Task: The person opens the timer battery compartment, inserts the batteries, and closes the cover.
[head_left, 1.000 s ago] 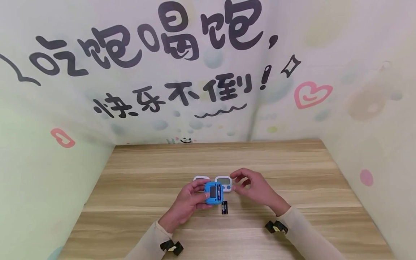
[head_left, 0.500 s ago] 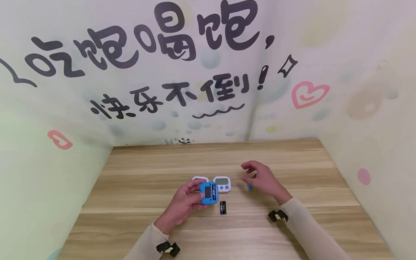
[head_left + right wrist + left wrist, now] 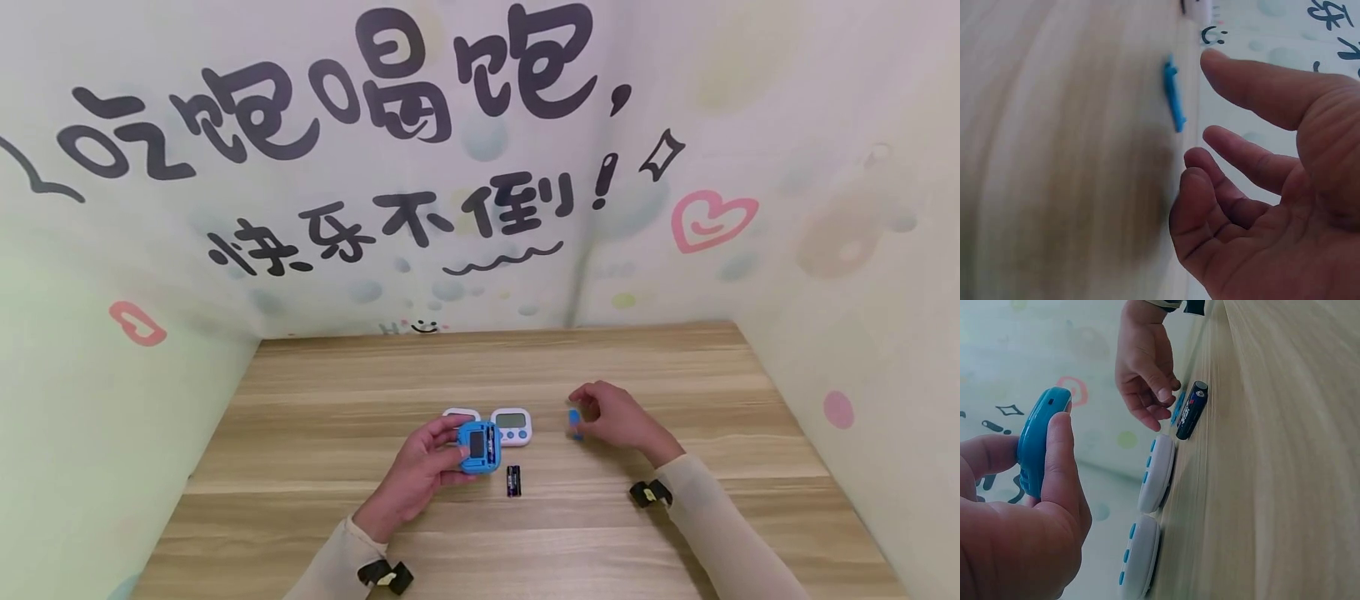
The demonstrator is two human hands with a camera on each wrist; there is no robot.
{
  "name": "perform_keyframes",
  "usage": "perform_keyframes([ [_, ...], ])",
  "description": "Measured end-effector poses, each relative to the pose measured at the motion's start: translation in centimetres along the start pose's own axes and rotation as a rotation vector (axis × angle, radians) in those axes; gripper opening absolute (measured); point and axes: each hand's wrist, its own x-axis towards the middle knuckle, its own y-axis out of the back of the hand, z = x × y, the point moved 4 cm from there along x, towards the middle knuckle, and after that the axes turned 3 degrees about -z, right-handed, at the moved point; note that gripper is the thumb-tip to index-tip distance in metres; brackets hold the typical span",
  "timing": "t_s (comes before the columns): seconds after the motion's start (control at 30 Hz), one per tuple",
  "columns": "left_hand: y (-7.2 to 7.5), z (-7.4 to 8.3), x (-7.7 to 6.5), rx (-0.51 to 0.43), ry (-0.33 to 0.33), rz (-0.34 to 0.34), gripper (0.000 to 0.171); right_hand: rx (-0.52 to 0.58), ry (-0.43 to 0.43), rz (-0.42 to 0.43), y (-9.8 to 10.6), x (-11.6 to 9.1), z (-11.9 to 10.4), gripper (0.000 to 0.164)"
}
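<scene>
My left hand [image 3: 423, 462] grips a blue digital timer [image 3: 480, 447] by its edges, above the table. Its back faces me, with the battery compartment uncovered and a dark battery inside. To the right, my right hand [image 3: 618, 425] hovers with fingers loosely bent, holding nothing. Close to its fingertips a small blue plastic piece [image 3: 575, 423], looking like a battery cover, lies on the table; a gap separates them in the right wrist view [image 3: 1173, 97]. In front of the timers lies at least one dark battery [image 3: 513, 481]; whether there are two is hard to tell.
Two white timers with blue buttons lie side by side behind the blue one. The right one [image 3: 512, 423] shows its screen; the left one [image 3: 460, 413] is partly hidden by my left hand. A printed wall [image 3: 337, 292] closes off the wooden table [image 3: 360, 367] at the back.
My right hand has moved right, away from the white timer. The blue plastic piece has come into view beneath its fingers. My left hand keeps holding the blue timer, almost unmoved.
</scene>
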Motion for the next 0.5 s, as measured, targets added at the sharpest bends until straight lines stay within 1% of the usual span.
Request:
perform_keyframes([
  [0.2,0.15,-0.08,0.05,-0.005,0.000,-0.003,0.065,-0.027,-0.009,-0.044,-0.24,0.21,0.61,0.040],
  [0.5,0.29,-0.13,0.06,-0.006,0.001,0.001,0.065,-0.105,0.022,-0.117,-0.31,0.61,0.13,0.037],
])
